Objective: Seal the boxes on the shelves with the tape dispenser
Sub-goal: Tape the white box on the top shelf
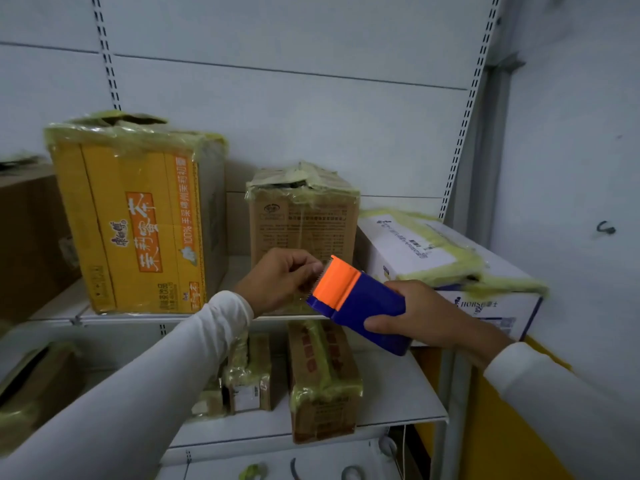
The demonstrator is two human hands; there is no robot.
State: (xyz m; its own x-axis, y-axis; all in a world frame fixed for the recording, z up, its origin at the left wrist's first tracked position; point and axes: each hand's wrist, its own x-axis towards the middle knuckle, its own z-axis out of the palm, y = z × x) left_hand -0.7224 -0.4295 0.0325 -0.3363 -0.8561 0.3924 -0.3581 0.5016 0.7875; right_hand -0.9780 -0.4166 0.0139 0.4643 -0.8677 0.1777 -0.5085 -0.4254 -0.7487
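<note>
Tape dispenser [360, 303]: gripped by right hand [426, 317] before upper shelf [242, 271] front edge; left hand [280, 278] pinches its tape end. Taped boxes [301, 216] behind.

White metal upper shelf [239, 271] against a pale slotted back panel, carrying a tall yellow cardboard box [135, 223] with orange label and yellowish tape over the top, a smaller brown cardboard box [303, 220] taped at the top just right of it, a white flat carton [450, 271] with yellow tape at the right end, and a plain brown box [31, 240] at far left. White lower shelf [391, 396] beneath, holding a long brown taped box [322, 379] and a small taped brown parcel [249, 375] beside it.
</note>
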